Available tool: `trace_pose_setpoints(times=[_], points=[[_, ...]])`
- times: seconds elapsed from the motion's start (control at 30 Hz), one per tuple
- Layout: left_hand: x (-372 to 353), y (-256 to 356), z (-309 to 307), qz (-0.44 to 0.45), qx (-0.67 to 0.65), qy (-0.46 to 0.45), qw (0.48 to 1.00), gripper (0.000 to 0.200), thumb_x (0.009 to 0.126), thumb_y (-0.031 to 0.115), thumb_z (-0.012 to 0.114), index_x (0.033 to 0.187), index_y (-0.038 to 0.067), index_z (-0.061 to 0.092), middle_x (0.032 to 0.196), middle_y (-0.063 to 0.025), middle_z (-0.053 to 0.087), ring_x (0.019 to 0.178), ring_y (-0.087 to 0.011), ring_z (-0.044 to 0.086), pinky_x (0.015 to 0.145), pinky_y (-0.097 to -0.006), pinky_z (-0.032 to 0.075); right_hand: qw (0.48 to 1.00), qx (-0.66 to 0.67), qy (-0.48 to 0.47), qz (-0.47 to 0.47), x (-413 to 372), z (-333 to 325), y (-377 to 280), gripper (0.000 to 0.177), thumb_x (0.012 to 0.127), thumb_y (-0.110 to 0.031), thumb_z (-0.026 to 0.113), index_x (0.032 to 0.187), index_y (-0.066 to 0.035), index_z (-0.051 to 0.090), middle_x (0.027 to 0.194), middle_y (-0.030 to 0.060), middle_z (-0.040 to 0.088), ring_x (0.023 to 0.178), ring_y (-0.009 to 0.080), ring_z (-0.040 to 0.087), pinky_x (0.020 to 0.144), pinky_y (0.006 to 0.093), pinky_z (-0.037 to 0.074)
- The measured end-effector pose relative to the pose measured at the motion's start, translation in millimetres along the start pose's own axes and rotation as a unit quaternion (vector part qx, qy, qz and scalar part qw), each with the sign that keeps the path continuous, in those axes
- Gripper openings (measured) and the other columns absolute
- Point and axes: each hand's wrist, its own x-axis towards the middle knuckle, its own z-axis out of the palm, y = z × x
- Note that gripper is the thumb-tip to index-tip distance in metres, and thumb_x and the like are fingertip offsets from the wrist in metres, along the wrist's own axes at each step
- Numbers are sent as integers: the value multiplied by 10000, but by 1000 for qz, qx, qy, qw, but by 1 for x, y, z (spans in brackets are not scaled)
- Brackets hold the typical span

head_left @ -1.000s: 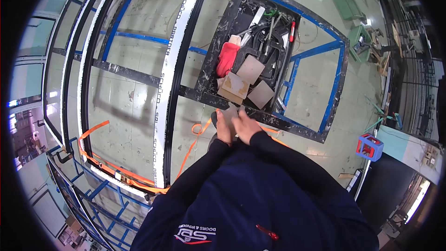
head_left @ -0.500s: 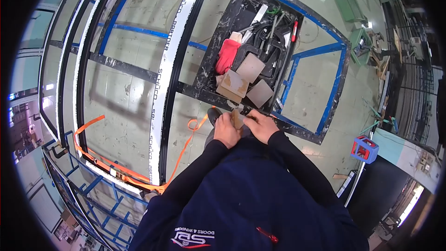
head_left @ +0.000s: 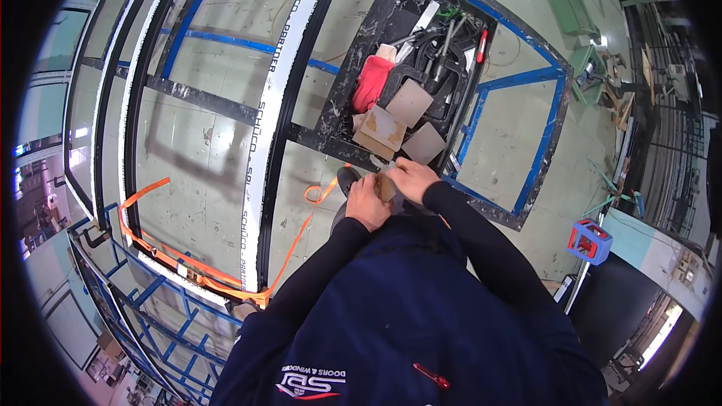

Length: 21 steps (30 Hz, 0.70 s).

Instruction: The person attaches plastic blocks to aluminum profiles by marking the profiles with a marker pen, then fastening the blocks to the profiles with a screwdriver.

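Note:
Close to my body, my left hand (head_left: pixel 368 204) is closed on a small square pad (head_left: pixel 387 187) with a brown, worn-looking face. My right hand (head_left: pixel 413 180) pinches the upper edge of that same pad; its fingertips are partly hidden. Just beyond both hands is a black tool tray (head_left: pixel 342 139) set in a frame. Similar grey-brown square pads lie in its near end, one pad (head_left: pixel 383 129) with a patchy brown surface. Beside them are a red glove (head_left: pixel 371 84), black clamps (head_left: pixel 444 64) and a red marker-like tool (head_left: pixel 482 46).
Left of the tray, long black profiles with white printed film (head_left: pixel 263 116) rest across a blue and black frame (head_left: pixel 199 100). An orange strap (head_left: pixel 297 237) trails over the floor near my left arm. A blue and red holder (head_left: pixel 590 241) stands at the right.
My right hand has shifted slightly up and left over the pad, with its elbow swung outward. My left hand keeps its hold. The view has shifted a little.

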Motion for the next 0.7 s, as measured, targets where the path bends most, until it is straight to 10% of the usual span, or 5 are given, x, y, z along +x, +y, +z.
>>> trace_pose_setpoints(times=[0.17, 0.27, 0.37, 0.57, 0.7], points=[[0, -4, 2, 7, -1, 20, 1000, 455, 709, 160, 713, 1103, 27, 529, 1013, -216, 612, 1019, -418, 568, 875, -494, 467, 990, -116, -35, -75, 2, -10, -5, 379, 962, -360, 400, 1083, -87, 633, 1081, 169, 642, 1068, 385, 605, 902, 434, 474], [-5, -10, 6, 32, 19, 20, 999, 463, 704, 157, 710, 1111, 28, 530, 1059, -207, 594, 1059, -405, 545, 895, -479, 464, 996, -50, -21, 71, 17, -1, -14, 415, 947, -389, 399, 1101, -77, 625, 1126, 180, 650, 1102, 388, 599, 918, 441, 471], [-2, -17, 4, 82, 39, 25, 996, 544, 706, 174, 719, 1178, 11, 505, 1119, -214, 571, 1083, -398, 526, 933, -463, 448, 975, -208, -39, -67, 24, 2, -12, 486, 933, -449, 395, 1139, -68, 614, 1191, 209, 636, 1116, 412, 589, 939, 452, 466], [-24, 1, -32, 167, -190, -41, 967, 536, 782, 226, 733, 1215, -11, 526, 1152, -172, 594, 1066, -331, 581, 925, -413, 476, 994, 18, -11, 108, 28, 9, -4, 607, 929, -511, 392, 1263, -31, 553, 1256, 291, 577, 1169, 450, 566, 1008, 455, 449], [-16, -15, -25, -132, -696, -105, 698, 675, 950, 613, 483, 1260, 17, 534, 1093, -102, 623, 957, -222, 639, 819, -361, 523, 962, 212, 148, 89, -9, -1, 31, 512, 958, -514, 462, 1094, -29, 557, 991, 237, 607, 949, 365, 627, 905, 423, 466]])
